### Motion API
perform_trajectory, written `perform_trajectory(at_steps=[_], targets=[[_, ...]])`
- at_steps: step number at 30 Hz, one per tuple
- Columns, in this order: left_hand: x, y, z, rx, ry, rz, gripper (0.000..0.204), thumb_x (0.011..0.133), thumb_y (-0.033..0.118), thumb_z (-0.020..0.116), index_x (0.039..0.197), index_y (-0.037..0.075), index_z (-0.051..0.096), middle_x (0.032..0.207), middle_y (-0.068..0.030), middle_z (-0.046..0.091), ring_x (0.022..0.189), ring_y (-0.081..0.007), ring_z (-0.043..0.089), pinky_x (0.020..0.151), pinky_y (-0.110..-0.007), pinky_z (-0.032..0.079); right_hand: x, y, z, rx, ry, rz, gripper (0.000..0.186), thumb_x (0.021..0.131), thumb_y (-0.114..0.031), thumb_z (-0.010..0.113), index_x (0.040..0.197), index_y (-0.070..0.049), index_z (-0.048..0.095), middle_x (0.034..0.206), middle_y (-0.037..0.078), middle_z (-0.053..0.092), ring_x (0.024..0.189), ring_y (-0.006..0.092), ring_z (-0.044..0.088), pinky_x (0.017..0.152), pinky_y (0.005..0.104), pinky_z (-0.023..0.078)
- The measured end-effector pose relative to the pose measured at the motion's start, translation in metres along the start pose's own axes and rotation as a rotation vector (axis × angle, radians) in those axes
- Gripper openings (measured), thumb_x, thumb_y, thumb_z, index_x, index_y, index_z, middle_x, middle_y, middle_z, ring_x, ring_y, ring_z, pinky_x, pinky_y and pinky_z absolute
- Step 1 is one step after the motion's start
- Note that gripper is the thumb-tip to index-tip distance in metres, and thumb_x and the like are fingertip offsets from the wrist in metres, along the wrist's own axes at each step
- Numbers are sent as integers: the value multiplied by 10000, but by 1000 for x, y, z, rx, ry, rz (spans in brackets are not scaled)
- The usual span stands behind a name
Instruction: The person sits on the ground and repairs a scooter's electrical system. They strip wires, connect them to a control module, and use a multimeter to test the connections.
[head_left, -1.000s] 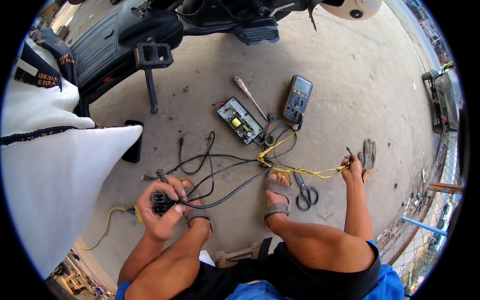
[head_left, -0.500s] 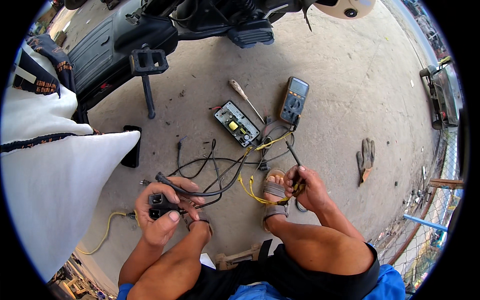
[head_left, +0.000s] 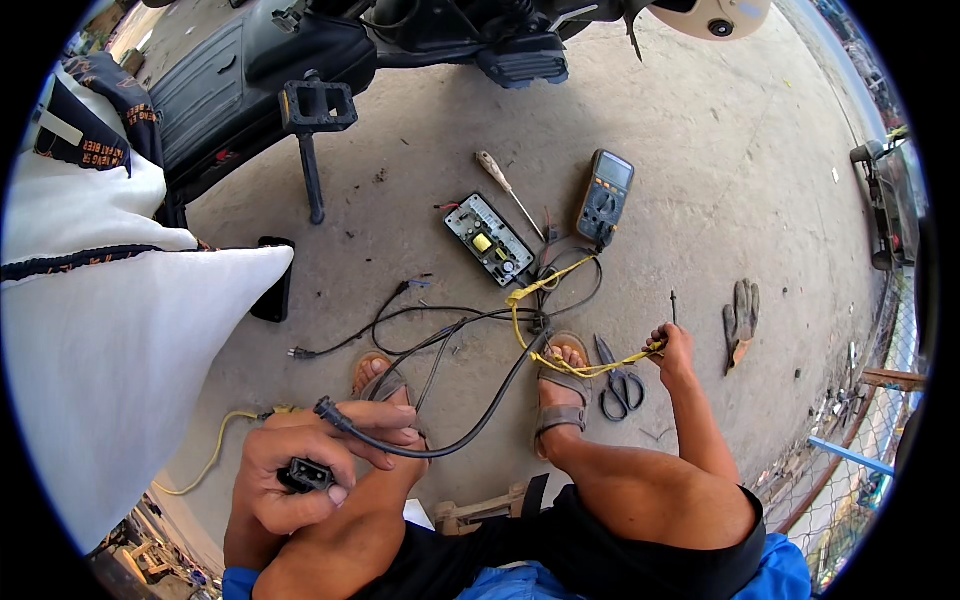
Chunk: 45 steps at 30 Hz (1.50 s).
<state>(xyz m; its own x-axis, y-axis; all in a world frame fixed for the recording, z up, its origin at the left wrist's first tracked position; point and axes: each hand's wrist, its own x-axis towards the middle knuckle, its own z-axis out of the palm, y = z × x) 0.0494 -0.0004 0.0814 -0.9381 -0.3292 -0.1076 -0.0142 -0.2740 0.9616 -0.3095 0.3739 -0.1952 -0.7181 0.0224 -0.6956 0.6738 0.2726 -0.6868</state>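
Observation:
My left hand [head_left: 300,460] holds a black plug connector [head_left: 305,475] low at bottom left, with a black cable [head_left: 470,435] and its end fitting across the fingers. Out to the right, my right hand [head_left: 667,350] grips a yellow wire [head_left: 610,368] and a thin black pointed piece, perhaps a probe. Between them on the ground lie an open circuit board case [head_left: 488,240], a screwdriver [head_left: 497,175], an orange-and-black multimeter [head_left: 605,195] and tangled black cords [head_left: 400,310]. Black scissors [head_left: 620,390] lie beside my right sandal [head_left: 560,395], just below that hand.
A black scooter or bike [head_left: 260,60] with a pedal stands across the top left, beside white cloth [head_left: 100,350]. A dark phone-like object [head_left: 275,300], grey glove [head_left: 740,325], yellow cord [head_left: 210,460], wire fence [head_left: 840,480] and helmet [head_left: 700,15] surround the work area.
My left hand has come lower and closer. My right hand swung inward half a second ago and is now back out to the right with the yellow wire, uncovering the scissors.

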Motion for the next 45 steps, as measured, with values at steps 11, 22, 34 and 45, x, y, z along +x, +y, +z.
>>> perform_trajectory(at_steps=[11, 22, 34, 45], targets=[[0, 8, 14, -87, 11, -171, 53, 728, 1, 621, 763, -38, 620, 1272, -458, 530, 1052, -489, 678, 820, -492, 599, -102, -48, 60, -802, -175, -948, 617, 731, -32, 696, 1326, 13, 537, 1304, 195, 549, 1187, 382, 546, 976, 443, 495], [21, -10, 22, 10, -220, -134, 144, 760, -4, 573, 888, -31, 632, 1347, -412, 516, 1190, -435, 634, 963, -474, 525, -208, -98, 145, -542, -1218, -1214, 164, 864, -130, 715, 957, -24, 632, 769, 108, 593, 694, 313, 601, 632, 414, 466], [-41, 48, -62, -361, 143, 330, 220, 822, -23, 618, 823, 2, 400, 979, -311, 557, 628, -405, 707, 438, -371, 626, -106, -16, 124, -332, -694, -247, 301, 996, -199, 600, 1174, 40, 646, 896, 66, 642, 793, 166, 617, 789, 311, 521], [-118, 128, -91, -120, 140, 467, 190, 845, 33, 628, 800, 25, 444, 732, -175, 589, 517, -231, 663, 371, -295, 545, -116, 5, 125, -1105, -887, -935, 446, 862, -433, 739, 903, 10, 718, 909, 218, 694, 796, 407, 650, 723, 438, 521]])
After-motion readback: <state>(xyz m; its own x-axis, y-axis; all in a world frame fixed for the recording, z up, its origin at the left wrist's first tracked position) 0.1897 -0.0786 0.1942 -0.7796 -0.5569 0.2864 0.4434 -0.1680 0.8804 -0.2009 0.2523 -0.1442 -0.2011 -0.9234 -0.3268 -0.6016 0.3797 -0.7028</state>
